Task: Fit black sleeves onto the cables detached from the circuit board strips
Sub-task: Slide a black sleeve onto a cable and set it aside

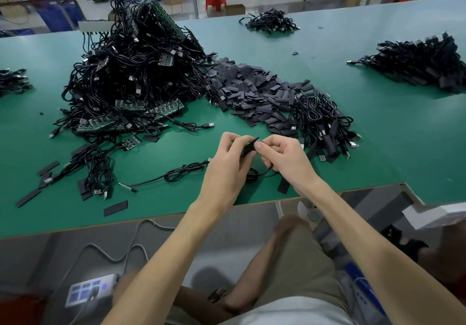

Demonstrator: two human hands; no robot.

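My left hand [228,163] pinches a flat black sleeve [248,148] just above the green table's front edge. My right hand [280,155] pinches the small board end of a cable [259,140] at the sleeve's mouth. That cable's black coil [253,173] hangs below my hands onto the table. A big heap of cables on green circuit board strips [131,80] lies at the left. Loose black sleeves [252,90] are piled in the middle. Sleeved cables [325,123] lie to the right of my hands.
Another loose cable [176,173] and scattered sleeves [116,208] lie on the green table [378,135] at the front left. More cable piles sit at the far back [272,23], far right [423,62] and left edge [12,81]. A white power strip [90,290] lies on the floor.
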